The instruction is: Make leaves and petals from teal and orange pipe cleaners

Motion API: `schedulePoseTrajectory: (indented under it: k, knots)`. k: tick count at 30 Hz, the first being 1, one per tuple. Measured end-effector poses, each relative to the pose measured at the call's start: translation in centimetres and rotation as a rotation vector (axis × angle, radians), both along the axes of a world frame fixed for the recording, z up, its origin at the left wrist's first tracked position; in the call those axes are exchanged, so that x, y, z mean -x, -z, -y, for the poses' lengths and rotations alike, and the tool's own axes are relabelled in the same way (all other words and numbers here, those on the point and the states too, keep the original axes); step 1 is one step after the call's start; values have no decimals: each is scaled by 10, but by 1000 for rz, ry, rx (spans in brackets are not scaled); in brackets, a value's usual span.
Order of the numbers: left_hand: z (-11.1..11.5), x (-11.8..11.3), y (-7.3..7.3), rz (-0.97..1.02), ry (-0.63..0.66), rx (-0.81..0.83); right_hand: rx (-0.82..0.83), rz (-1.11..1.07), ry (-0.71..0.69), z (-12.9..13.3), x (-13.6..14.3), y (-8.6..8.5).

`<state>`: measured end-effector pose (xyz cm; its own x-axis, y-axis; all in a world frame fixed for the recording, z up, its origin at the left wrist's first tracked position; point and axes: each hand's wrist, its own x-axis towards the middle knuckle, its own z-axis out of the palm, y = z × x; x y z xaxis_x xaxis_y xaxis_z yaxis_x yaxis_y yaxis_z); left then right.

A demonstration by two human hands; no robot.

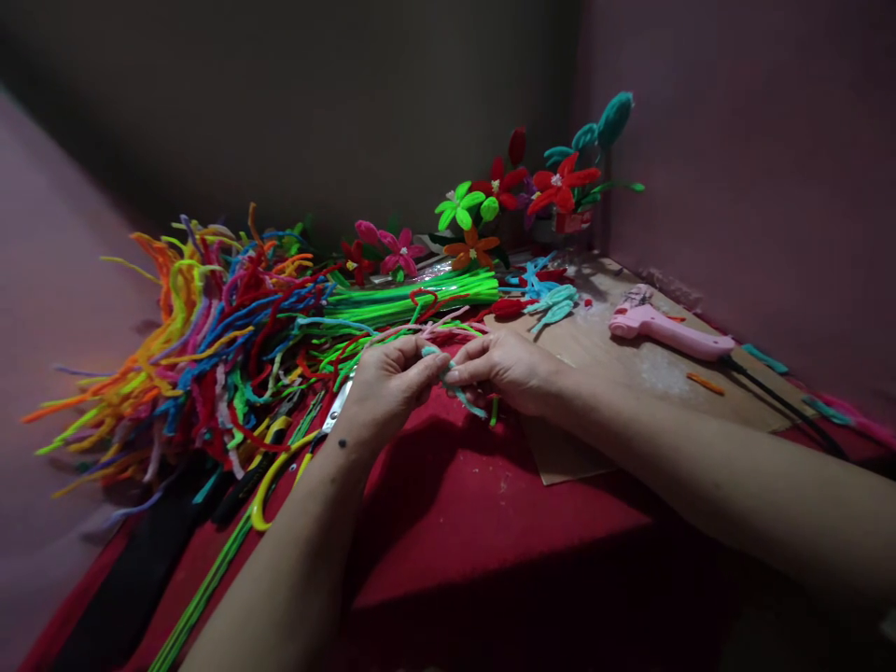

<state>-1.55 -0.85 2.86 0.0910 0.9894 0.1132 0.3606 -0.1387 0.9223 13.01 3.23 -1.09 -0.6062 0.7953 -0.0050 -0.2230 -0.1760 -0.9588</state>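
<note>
Head view, near side first, cardboard sheet (602, 350) as landmark: loose green stems (203, 585) lie on the red cloth (483, 504), well left of the cardboard and on its near side; the left forearm lies beside them, so dragging it could scatter them. Yellow-handled scissors (262, 493) sit a bit farther in, also left of the cardboard, close to that forearm; a careless elbow could bump them. Left hand (392, 383), left of the cardboard, pinches a teal fuzzy stem (468, 401) between thumb and fingers; right hand (508, 373), at the cardboard's left edge, pinches the same piece close by. Hold is fingertips only, so an uneven pull could let it slip or kink; fingers hide the middle, can't tell if it's twisted. Black cord (784, 401) runs off the cardboard's right side toward the right forearm; a snag could swing the pink glue gun (672, 336) lying on the cardboard, and if hot (can't tell), burn skin. Multicoloured pile (210, 327), far left of the cardboard, looks tangle-prone if one strand gets yanked. Red flower (560, 182), behind the cardboard, looks top-heavy; a knock could tip it.
</note>
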Motion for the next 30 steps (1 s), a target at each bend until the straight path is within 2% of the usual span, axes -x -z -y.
schedulePoseTrajectory:
  k: [5, 8, 11, 14, 18, 23, 30]
  knots:
    - [-3, 1, 2, 109, 0, 16, 10, 21, 29, 4, -1, -6]
    - [-5, 6, 3, 211, -19, 38, 25, -19, 107, 4, -2, -10]
    - [-6, 8, 4, 204, 31, 128, 48, -75, 172, 2, -3, -10]
    - [-5, 7, 5, 180, 84, 146, 52, -114, 184, 0, -1, -7]
    - [-6, 3, 9, 258, 92, 143, 80, -137, 189, 0, 2, -3]
    - [-8, 3, 12, 425, 112, 300, 118, -178, 158, 4, 3, -3]
    - [-5, 2, 7, 363, 169, 269, 118, -193, 187, 5, 5, -1]
